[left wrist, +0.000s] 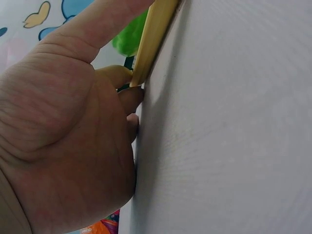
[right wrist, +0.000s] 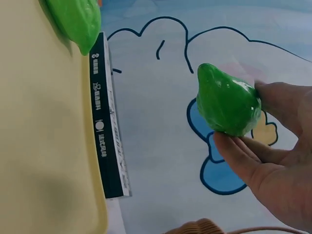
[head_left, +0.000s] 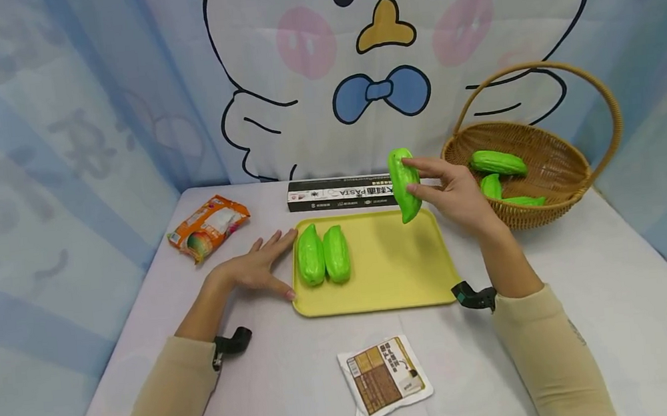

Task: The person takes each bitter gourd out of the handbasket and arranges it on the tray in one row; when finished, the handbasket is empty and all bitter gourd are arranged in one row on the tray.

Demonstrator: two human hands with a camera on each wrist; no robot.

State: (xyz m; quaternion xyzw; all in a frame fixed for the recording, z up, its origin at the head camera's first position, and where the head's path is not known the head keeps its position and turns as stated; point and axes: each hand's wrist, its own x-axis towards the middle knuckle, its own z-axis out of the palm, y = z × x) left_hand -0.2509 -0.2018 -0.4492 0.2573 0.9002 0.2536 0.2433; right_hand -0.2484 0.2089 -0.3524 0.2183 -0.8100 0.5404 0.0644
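Note:
My right hand (head_left: 462, 195) pinches a glossy bright-green toy bitter melon (head_left: 405, 186) between thumb and fingers, raised over the back right corner of a yellow tray (head_left: 400, 268). In the right wrist view that melon (right wrist: 229, 102) points one tapered end toward the camera. Two similar melons (head_left: 311, 257) stand side by side on the tray's left part, lying lengthwise. My left hand (head_left: 255, 267) rests at the tray's left edge with fingers spread, thumb and index finger touching the rim. In the left wrist view its palm (left wrist: 63, 117) hides part of the tray edge.
A wicker basket (head_left: 527, 217) with several green melons stands at the back right, its handle arching high. Behind the tray lies a black-and-white pasta box (head_left: 338, 193). An orange packet (head_left: 210, 226) is at the back left, a brown-and-white packet (head_left: 385, 377) in front.

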